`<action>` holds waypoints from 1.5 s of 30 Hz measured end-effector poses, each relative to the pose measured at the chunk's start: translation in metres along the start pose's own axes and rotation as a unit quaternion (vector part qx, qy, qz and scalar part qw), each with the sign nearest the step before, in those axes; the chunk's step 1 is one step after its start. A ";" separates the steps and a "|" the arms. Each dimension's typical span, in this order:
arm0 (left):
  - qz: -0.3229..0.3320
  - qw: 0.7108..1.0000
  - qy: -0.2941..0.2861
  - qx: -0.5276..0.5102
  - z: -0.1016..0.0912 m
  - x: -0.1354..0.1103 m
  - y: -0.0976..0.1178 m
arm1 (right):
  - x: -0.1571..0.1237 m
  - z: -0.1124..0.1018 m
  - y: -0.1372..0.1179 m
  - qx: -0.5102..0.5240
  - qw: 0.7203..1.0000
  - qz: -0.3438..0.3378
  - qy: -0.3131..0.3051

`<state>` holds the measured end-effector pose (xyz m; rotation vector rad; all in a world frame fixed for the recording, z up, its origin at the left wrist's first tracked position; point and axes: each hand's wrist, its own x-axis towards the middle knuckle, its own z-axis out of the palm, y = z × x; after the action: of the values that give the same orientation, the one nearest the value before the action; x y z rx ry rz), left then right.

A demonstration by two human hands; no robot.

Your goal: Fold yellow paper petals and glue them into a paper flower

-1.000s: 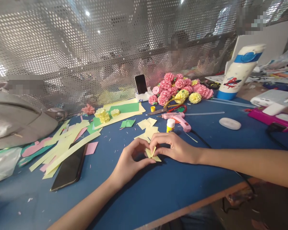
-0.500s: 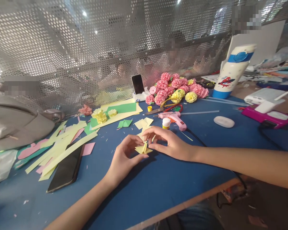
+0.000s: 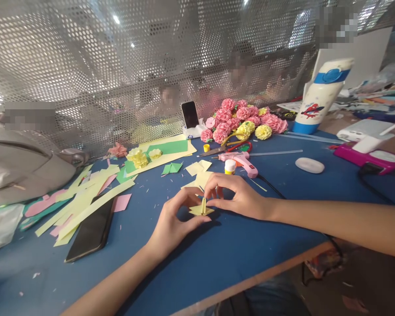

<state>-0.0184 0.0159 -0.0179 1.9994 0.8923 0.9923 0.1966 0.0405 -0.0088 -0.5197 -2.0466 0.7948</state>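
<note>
Over worktop [image 3: 184, 272], yellow paper [image 3: 198, 210] sits between your right hand [image 3: 239, 197], pinching upright fold, and left hand [image 3: 170, 220], curled around; left closure cannot be told. Step: apparently shaping folds. Next move likely calls for steady support, light fingertip pressure.

Grey bag [image 3: 29, 164] left, cream-and-blue bottle [image 3: 322, 96] right.

Left fingers [image 3: 196, 224] in a wide curve, right fingers [image 3: 220, 202] bent just beside them, forearms [image 3: 120, 272] well apart
</note>
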 end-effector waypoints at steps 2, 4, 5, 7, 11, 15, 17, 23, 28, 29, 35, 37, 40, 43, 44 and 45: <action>0.006 1.000 -0.005 0.006 0.000 0.000 0.001 | 0.000 0.000 0.000 -0.005 1.000 -0.012 -0.006; 0.012 1.000 -0.009 0.010 0.001 -0.001 0.001 | 0.001 -0.001 0.000 -0.007 1.000 -0.020 -0.011; 0.014 1.000 -0.008 0.011 0.001 -0.001 0.001 | 0.001 -0.001 0.000 -0.009 1.000 -0.024 -0.011; 0.017 1.000 -0.005 0.009 0.001 -0.001 0.001 | 0.001 -0.001 0.001 -0.011 0.999 -0.029 -0.013; 0.027 0.999 -0.012 0.019 0.001 -0.001 0.000 | 0.001 -0.002 0.001 -0.012 0.999 -0.024 -0.018; 0.039 0.998 -0.021 0.036 0.001 -0.001 0.001 | 0.000 -0.003 -0.001 -0.012 1.000 -0.016 -0.019; 0.039 0.998 -0.022 0.040 0.001 -0.002 0.001 | -0.001 -0.003 -0.001 -0.013 1.000 -0.013 -0.023; 0.015 0.999 -0.012 0.027 0.000 -0.003 0.000 | -0.001 -0.003 0.001 -0.008 1.000 -0.019 -0.023; 0.004 1.000 0.011 0.018 0.000 -0.002 0.002 | 0.001 -0.003 0.003 -0.007 1.000 -0.023 -0.014; 0.000 1.000 0.016 0.012 0.000 -0.002 0.002 | 0.001 -0.003 0.003 -0.008 1.000 -0.024 -0.013; -0.034 0.995 0.014 -0.097 0.002 0.000 0.004 | 0.002 -0.003 0.003 -0.011 1.000 -0.007 0.002; -0.044 0.986 0.010 -0.162 0.003 0.002 0.004 | 0.001 -0.003 0.002 -0.010 1.000 0.010 0.014; -0.059 0.973 0.020 -0.223 0.004 0.004 0.004 | -0.001 0.000 0.001 0.006 0.999 0.038 0.023; -0.066 0.967 0.046 -0.240 0.006 0.006 0.004 | -0.002 0.003 -0.001 0.041 0.997 0.064 0.018; -0.067 0.967 0.055 -0.238 0.007 0.006 0.005 | -0.002 0.004 -0.001 0.045 0.996 0.076 0.012; -0.067 0.968 0.061 -0.236 0.008 0.006 0.005 | -0.001 0.005 -0.001 0.044 0.995 0.089 0.006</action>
<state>-0.0077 0.0163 -0.0152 1.4739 0.7574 1.1353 0.1929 0.0370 -0.0112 -0.6615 -1.9639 0.9800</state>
